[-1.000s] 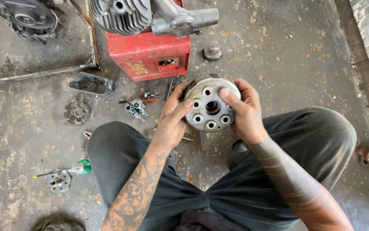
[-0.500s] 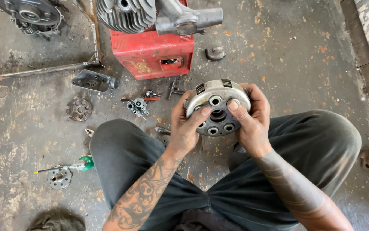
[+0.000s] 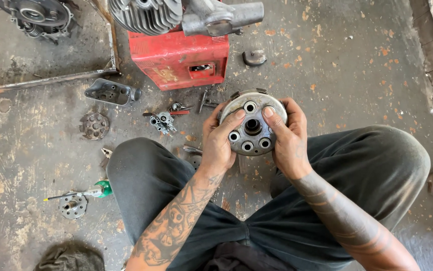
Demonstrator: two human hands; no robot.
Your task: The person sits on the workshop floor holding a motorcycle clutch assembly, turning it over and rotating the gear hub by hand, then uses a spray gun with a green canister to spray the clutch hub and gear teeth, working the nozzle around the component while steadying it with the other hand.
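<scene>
I hold a round grey metal clutch assembly (image 3: 252,128) with several holes in its face, raised above the concrete floor between my knees. My left hand (image 3: 219,138) grips its left side, thumb pressed on the face. My right hand (image 3: 289,135) grips the right side, thumb also on the face. Both forearms are tattooed. I sit cross-legged in dark trousers (image 3: 297,221).
A red box (image 3: 179,57) stands ahead with a finned engine cylinder (image 3: 148,12) on it. Loose parts lie to the left: a dark housing (image 3: 111,93), a perforated disc (image 3: 94,125), small fittings (image 3: 164,120), a green-handled screwdriver (image 3: 83,193), a small hub (image 3: 72,206). An engine case (image 3: 38,15) sits top left.
Both hands have lifted the clutch assembly slightly and turned it between them; my thumbs have shifted on its face. The view has drifted a little.
</scene>
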